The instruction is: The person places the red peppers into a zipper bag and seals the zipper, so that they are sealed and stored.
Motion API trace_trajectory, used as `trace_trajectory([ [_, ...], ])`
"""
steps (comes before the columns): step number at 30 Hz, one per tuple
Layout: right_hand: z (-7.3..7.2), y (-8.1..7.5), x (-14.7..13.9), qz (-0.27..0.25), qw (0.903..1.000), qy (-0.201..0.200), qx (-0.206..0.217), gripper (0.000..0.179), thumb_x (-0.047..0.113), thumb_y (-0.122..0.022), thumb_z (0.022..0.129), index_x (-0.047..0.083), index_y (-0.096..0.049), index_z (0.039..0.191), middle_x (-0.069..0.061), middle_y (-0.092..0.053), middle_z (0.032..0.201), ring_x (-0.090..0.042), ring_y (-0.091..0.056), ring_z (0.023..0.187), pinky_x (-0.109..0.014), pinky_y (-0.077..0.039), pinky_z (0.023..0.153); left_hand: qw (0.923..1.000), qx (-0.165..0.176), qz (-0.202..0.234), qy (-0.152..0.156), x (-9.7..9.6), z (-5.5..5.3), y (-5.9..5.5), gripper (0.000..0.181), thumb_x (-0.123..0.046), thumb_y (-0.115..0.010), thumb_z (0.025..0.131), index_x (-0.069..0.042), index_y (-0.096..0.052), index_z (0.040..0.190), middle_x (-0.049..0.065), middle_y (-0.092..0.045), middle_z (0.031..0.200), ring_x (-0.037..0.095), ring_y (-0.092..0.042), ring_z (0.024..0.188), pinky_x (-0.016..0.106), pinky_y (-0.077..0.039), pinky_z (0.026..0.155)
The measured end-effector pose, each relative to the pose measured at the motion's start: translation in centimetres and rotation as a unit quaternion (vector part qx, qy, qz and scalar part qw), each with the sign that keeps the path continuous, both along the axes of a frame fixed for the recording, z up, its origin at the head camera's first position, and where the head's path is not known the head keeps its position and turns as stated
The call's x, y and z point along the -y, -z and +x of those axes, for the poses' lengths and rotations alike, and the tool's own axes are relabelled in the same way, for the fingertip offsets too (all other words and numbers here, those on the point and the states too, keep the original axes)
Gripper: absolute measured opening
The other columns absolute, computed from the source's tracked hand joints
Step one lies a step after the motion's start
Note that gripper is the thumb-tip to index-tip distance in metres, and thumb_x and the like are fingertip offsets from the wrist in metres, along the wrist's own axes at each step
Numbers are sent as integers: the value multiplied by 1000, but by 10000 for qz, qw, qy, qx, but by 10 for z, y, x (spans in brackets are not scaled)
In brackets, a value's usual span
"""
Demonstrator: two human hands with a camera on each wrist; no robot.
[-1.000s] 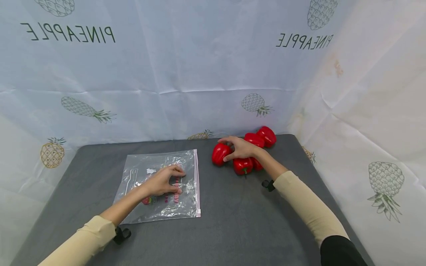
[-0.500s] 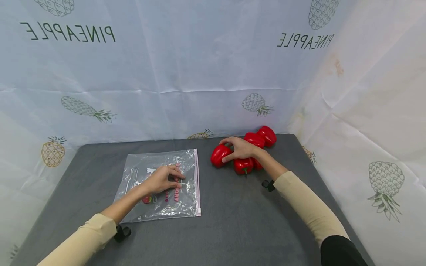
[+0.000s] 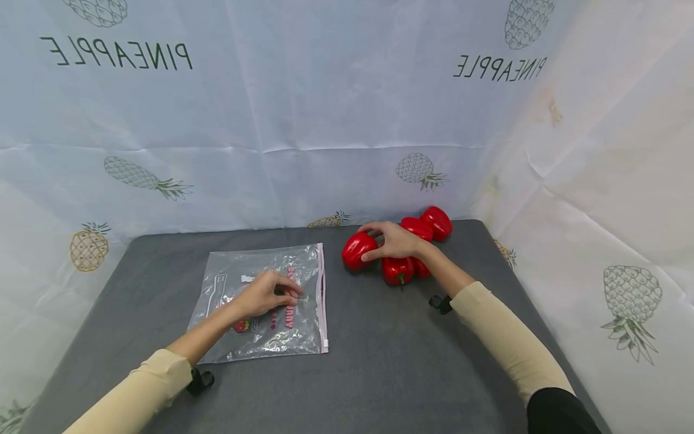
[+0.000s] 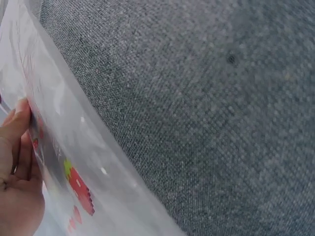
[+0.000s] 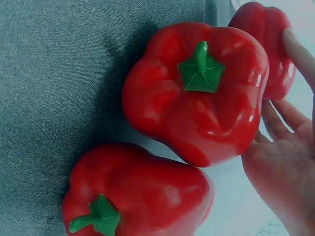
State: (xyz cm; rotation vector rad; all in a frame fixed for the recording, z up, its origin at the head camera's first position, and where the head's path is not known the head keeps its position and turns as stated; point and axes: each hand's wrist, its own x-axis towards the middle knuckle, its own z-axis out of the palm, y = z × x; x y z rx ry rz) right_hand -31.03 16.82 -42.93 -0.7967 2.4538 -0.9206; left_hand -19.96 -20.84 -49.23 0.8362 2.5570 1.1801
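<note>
My right hand (image 3: 396,240) grips a glossy red bell pepper (image 3: 355,252) from above, thumb at the front and fingers over the far side. In the right wrist view that bell pepper (image 5: 268,44) is partly hidden behind a nearer bell pepper (image 5: 157,93) with a green stem. My left hand (image 3: 265,295) is on a clear zip bag (image 3: 271,343) lying flat on the table. Its thumb and fingers have come together, pinching the bag's upper film. In the left wrist view, the thumb meets the printed bag (image 4: 74,118).
Several more red bell peppers (image 3: 397,271) sit beside and behind my right hand, at the table's back right. The dark grey table (image 3: 352,386) meets a pineapple-print curtain (image 3: 325,108) along its back edge. The bag's pink zip edge (image 3: 322,301) faces the peppers.
My left thumb and fingers have closed together on the bag film. The gripped bell pepper has shifted slightly left and tilted in my right hand.
</note>
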Motion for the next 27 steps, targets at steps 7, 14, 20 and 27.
trace_trajectory([
  [7,5,-3,0,-311,9995,8,15,78,32,-86,92,12,-51,159,-15,-58,156,-41,-61,139,-51,-63,107,9988,-486,-76,50,0,3,-3,17,-2,-83,92,-1,-82,109,6,-84,95,10,-77,85,26,-65,82],
  [14,10,-5,3,-614,9980,0,-124,78,29,-87,91,14,-53,159,-12,-60,155,-38,-61,140,-48,-64,105,9947,-1017,82,-138,1,8,-16,19,-3,-83,93,-2,-82,111,5,-83,96,17,-79,89,38,-67,87],
  [20,18,-13,10,-866,9957,-82,-330,78,29,-87,90,15,-53,159,-11,-60,156,-37,-59,142,-51,-61,110,9897,-1333,246,-454,4,12,-28,19,-2,-84,92,-4,-83,111,3,-82,97,15,-77,89,41,-67,86],
  [27,27,-21,16,-1154,9917,-20,-559,73,26,-86,91,15,-55,157,-11,-61,154,-38,-62,140,-54,-60,111,9812,-1618,574,-882,11,17,-43,22,-1,-84,92,-8,-83,113,5,-83,103,19,-79,92,38,-67,83],
])
